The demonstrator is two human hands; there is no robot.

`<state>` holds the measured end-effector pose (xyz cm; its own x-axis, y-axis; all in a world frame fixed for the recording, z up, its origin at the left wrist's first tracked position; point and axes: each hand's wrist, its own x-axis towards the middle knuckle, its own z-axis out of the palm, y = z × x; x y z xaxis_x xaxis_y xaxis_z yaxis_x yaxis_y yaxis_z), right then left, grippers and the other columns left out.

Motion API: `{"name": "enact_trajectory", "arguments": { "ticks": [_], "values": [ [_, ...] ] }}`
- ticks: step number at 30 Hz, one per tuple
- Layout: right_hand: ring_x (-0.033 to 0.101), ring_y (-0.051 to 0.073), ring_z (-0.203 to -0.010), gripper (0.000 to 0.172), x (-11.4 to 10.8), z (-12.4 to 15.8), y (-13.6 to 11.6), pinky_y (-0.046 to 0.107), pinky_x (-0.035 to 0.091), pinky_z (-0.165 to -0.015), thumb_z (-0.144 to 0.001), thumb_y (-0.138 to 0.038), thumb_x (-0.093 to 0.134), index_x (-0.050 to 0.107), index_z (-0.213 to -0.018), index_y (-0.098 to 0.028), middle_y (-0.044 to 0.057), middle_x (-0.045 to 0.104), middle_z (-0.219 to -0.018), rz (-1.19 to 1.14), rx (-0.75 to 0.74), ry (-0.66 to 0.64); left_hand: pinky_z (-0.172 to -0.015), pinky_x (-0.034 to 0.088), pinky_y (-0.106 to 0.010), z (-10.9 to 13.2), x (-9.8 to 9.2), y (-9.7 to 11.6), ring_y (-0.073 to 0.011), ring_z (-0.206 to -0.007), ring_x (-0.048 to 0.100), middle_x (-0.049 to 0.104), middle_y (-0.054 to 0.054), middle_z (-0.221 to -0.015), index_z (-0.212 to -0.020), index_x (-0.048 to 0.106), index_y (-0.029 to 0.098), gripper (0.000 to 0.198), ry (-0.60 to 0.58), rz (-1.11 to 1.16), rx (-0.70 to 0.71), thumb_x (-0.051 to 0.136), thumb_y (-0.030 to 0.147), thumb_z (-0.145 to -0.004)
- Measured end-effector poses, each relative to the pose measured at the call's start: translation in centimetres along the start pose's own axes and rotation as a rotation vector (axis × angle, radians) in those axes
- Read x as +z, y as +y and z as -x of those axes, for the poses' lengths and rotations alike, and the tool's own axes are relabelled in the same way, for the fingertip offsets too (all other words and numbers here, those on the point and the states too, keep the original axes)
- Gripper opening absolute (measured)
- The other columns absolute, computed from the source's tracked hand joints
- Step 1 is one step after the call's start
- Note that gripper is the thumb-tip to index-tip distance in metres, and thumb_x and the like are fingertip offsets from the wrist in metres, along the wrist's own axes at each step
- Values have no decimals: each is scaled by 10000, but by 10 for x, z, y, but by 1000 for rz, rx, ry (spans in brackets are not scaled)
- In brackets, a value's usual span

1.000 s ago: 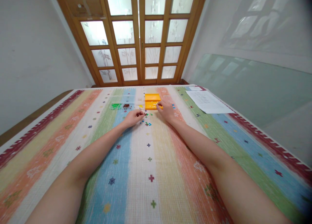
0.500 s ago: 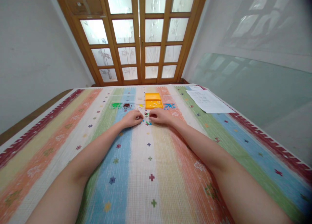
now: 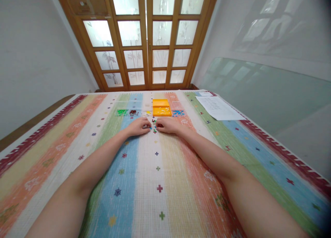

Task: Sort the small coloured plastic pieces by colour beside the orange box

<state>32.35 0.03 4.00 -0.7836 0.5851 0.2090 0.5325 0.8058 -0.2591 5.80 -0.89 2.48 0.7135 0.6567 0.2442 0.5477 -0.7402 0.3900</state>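
My left hand [image 3: 139, 126] rests on the cloth with its fingers curled and the thumb and fingertips brought together. A tiny blue piece [image 3: 150, 128] shows right at those fingertips; whether it is gripped or lies on the cloth is unclear. Facing it across a narrow gap, my right hand [image 3: 167, 125] is closed in a pinch, and whatever its fingertips hold is too small to name. Between the hands lie a small green piece [image 3: 154, 130] and, farther back, a dark red piece [image 3: 153, 120].
Behind the hands stand clear trays with green pieces [image 3: 122, 111], dark brown-red pieces [image 3: 133, 112], yellow pieces [image 3: 148, 112] and blue pieces [image 3: 178, 112]. An open orange box [image 3: 161, 102] holds white bits. A printed sheet [image 3: 218, 108] lies right on the striped tablecloth [image 3: 150, 196].
My right hand's fingers have closed together, and the blue bit seen below them is no longer visible there. The left hand has barely moved. The whole view has shifted slightly.
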Motion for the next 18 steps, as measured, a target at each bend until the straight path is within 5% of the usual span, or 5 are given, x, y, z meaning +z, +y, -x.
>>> {"name": "enact_trajectory", "arguments": {
  "ticks": [8, 18],
  "values": [
    [619, 186, -856, 106, 15, 0, 20, 284, 436, -754, -989, -222, 634, 719, -932, -195, 62, 711, -961, 13, 38, 164, -921, 477, -366, -1, 2, -3, -230, -990, 633, 694, -73, -1017, -998, 763, 217, 175, 33, -90, -29, 602, 276, -963],
    [602, 245, -862, 133, -2, 19, 95, 356, 455, -796, -956, -274, 585, 684, -895, -209, 92, 705, -924, 27, 422, 722, -899, 465, -372, 1, 2, -8, -240, -987, 633, 702, -77, -1026, -978, 756, 226, 191, 70, -164, -58, 604, 341, -972]
  ]
}}
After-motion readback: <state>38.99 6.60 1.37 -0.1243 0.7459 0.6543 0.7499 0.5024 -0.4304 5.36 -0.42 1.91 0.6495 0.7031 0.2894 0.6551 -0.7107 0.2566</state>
